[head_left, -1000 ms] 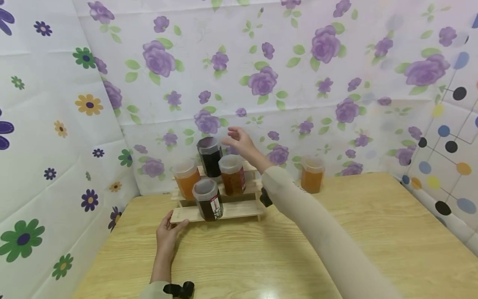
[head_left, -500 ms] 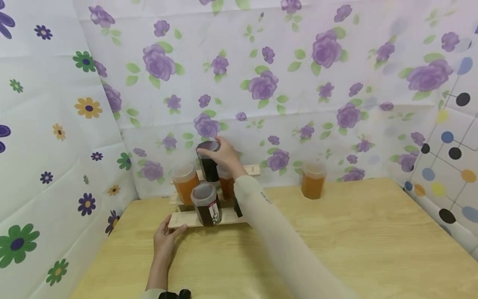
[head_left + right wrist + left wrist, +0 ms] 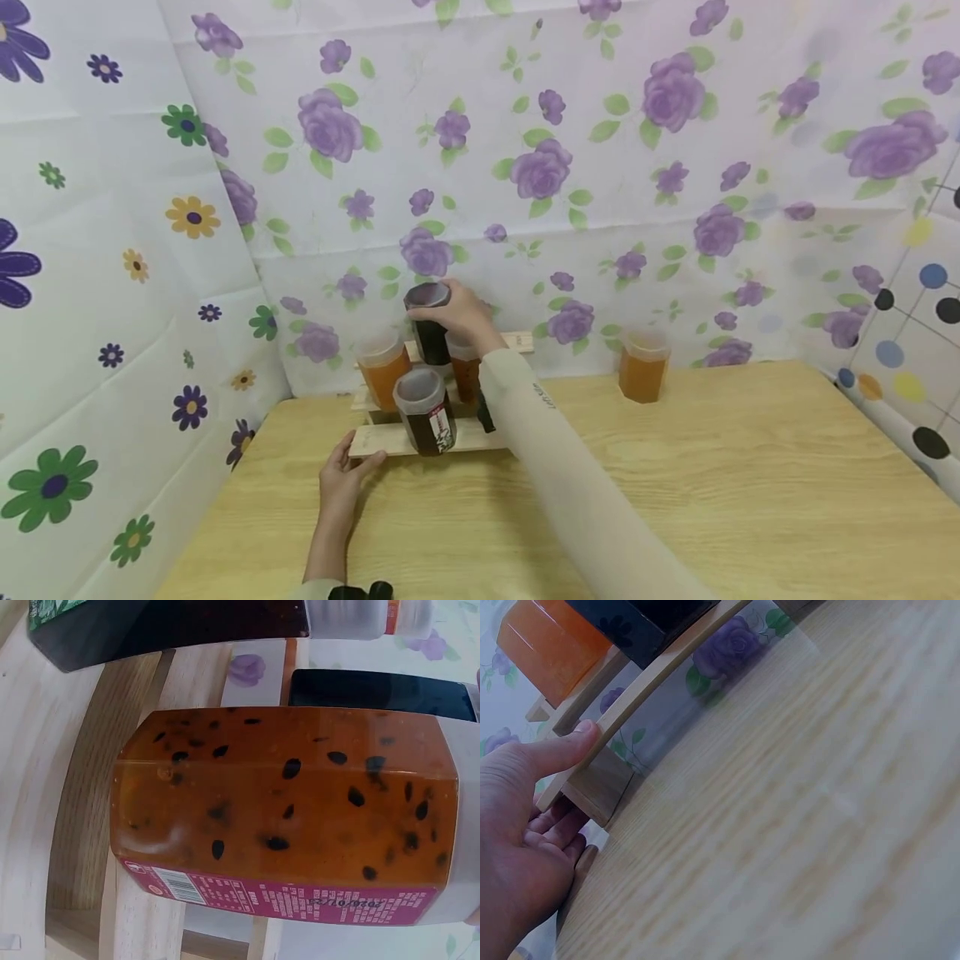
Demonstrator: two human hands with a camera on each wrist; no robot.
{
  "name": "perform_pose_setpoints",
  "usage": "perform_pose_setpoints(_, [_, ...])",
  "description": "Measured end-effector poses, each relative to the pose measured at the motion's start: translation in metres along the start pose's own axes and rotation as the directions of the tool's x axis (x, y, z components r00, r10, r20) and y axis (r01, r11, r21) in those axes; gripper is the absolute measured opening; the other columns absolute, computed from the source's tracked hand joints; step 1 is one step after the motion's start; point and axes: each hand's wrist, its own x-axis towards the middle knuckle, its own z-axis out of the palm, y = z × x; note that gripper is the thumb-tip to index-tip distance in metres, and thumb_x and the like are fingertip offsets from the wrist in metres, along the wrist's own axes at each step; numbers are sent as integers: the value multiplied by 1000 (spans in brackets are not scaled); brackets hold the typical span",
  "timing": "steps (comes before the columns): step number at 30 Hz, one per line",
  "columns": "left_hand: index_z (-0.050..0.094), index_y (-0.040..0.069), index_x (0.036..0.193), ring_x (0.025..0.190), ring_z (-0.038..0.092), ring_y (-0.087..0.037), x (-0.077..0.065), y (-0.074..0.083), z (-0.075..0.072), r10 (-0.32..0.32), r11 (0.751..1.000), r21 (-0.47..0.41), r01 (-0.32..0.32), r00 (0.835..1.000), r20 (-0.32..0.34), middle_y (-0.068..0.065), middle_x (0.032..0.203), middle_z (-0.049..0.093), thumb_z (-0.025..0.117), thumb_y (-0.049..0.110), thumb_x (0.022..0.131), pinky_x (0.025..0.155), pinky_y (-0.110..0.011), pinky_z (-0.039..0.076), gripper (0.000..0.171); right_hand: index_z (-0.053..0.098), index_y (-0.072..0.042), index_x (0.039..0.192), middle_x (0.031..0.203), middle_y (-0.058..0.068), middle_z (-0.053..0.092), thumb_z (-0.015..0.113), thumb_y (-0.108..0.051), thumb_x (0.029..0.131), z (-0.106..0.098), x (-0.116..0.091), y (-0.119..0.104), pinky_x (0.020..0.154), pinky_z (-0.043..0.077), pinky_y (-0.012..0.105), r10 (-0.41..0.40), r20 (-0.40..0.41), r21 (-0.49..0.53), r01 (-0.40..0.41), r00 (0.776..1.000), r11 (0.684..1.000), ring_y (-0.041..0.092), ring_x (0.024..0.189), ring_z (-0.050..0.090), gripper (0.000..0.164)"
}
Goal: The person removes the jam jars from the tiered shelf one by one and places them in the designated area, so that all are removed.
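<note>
My left hand holds the left end of the lowest step of a tiered wooden rack. In the left wrist view its thumb lies on top of the board and its fingers are beneath. My right hand grips the lidded top of a dark jar on the rack's highest step. A second dark jar with a white and red label stands on the lowest step. On the middle step are an orange jar and an amber jar with black seeds, partly hidden by my right arm in the head view.
Apart from the rack, another orange jar stands on the wooden table near the back wall. Flower-printed sheets hang behind and to the left. A dotted sheet is on the right.
My right hand has come down and left from above the rack and taken hold of the dark jar's top. My left hand has stayed on the rack's end.
</note>
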Motion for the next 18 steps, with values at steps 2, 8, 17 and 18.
perform_pose_setpoints(2, [19, 9, 156, 151, 21, -31, 1, 2, 1, 1, 1000, 1, -1, 1000, 3, -11, 163, 22, 75, 23, 87, 121, -42, 30, 90, 46, -13, 142, 132, 7, 60, 78, -50, 77, -2, 0, -1, 103, 50, 42, 4, 6, 10, -4, 1000, 1000, 24, 119, 58, 82])
perform_pose_setpoints(8, [20, 9, 156, 151, 21, -33, 2, 6, 2, 5, 1000, 3, -5, 1000, -9, -12, 163, 21, 74, 23, 87, 122, -44, 28, 89, 45, -13, 143, 132, 8, 60, 77, -51, 78, -4, 1, -6, 105, 48, 43, -2, 1, -19, 2, 1000, 1000, 25, 121, 57, 82])
perform_pose_setpoints(17, [20, 12, 157, 151, 20, -32, 2, 4, 1, -17, 1000, 12, 17, 1000, 7, -10, 164, 18, 75, 25, 87, 122, -43, 29, 90, 42, -11, 145, 134, 9, 58, 77, -51, 79, -3, 1, -3, 104, 49, 41, 42, -16, -31, -43, 999, 999, 25, 121, 57, 84])
perform_pose_setpoints(18, [19, 12, 157, 151, 18, -33, 2, 4, 1, -19, 1000, 16, 19, 1000, 7, -10, 164, 16, 75, 25, 87, 123, -43, 28, 90, 42, -11, 145, 134, 9, 58, 77, -51, 79, -2, 1, -2, 103, 50, 41, 52, -27, -29, -53, 998, 998, 25, 121, 56, 85])
